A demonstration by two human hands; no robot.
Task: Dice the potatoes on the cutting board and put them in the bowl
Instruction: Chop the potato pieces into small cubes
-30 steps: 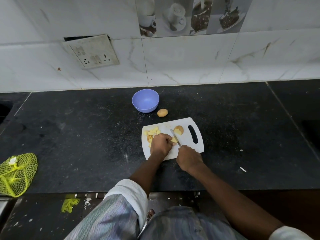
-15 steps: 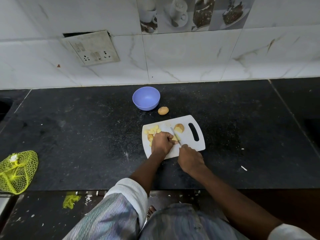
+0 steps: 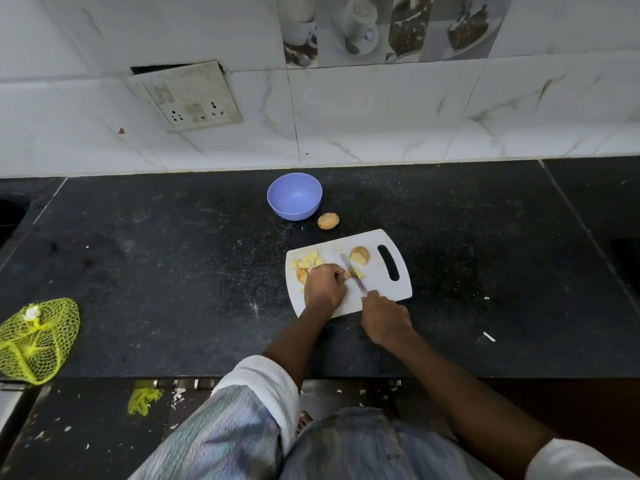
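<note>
Potato being cut: pale cut piece on the white cutting board, under the knife blade, just right of the left fingertips.
Left hand: fingers curled down, pinning the piece to the board; most of the piece hidden beneath the hand.
Right hand: wrapped round the knife handle at the near edge of the board; handle itself hidden in the fist.
Knife: blade runs away from the right hand toward the far side of the board, edge down on the piece, touching or nearly touching the left fingers.
Diced pieces: small heap at the board's left end, partly behind the left hand; a few with skin on.
Uncut chunk: skin-on part potato on the board, just right of the blade tip, near the handle slot.
Whole potato: on the black counter, between bowl and board, untouched.
Bowl: lilac plastic, beyond the board, looks empty inside.
Progress: early to middle, as judged. Some dice made; nothing moved to the bowl; left to do are the held piece, the chunk, the whole potato, then the transfer.
Grip relation: piece sits between both hands, left holding, right cutting.
Other: yellow mesh bag at the counter's left edge, well apart.
</note>
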